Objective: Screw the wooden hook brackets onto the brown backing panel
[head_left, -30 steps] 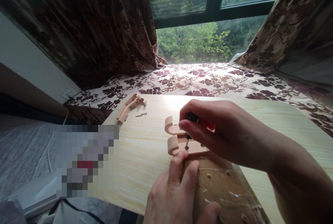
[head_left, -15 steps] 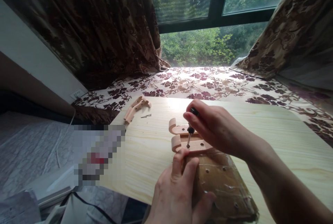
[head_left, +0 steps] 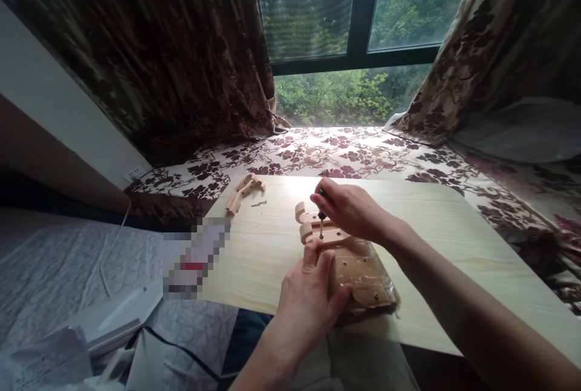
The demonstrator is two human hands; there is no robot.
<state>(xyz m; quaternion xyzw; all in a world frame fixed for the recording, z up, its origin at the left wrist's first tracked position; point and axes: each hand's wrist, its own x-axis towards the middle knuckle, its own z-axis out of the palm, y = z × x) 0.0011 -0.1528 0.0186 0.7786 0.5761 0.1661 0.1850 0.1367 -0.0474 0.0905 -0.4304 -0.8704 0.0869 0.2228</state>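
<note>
A screwdriver [head_left: 322, 216] with a black handle is in the closed fingers of my right hand [head_left: 356, 206]. It stands nearly upright, its tip at a screw hole in the nearer of two pale wooden hooks [head_left: 333, 235]. The farther wooden hook [head_left: 300, 212] lies alongside. Both lie at the far end of a brown package [head_left: 361, 270] wrapped in clear tape and dotted with holes. My left hand [head_left: 308, 288] grips the package's left side, thumb over its top, a fingertip against the nearer hook. My right hand partly covers the hooks' right ends.
Another wooden hook piece [head_left: 245, 192] and several small screws [head_left: 259, 203] lie at the left of the pale wood-grain tabletop [head_left: 254, 258]. A pixelated flat object [head_left: 200, 261] overlaps its left edge. Beyond is a floral-covered window ledge [head_left: 336, 152]; a quilted bed [head_left: 54, 270] lies left.
The camera view has shifted, so the tabletop and package look smaller and more of the window shows. The screwdriver stays at the same hole, and both hands keep their holds.
</note>
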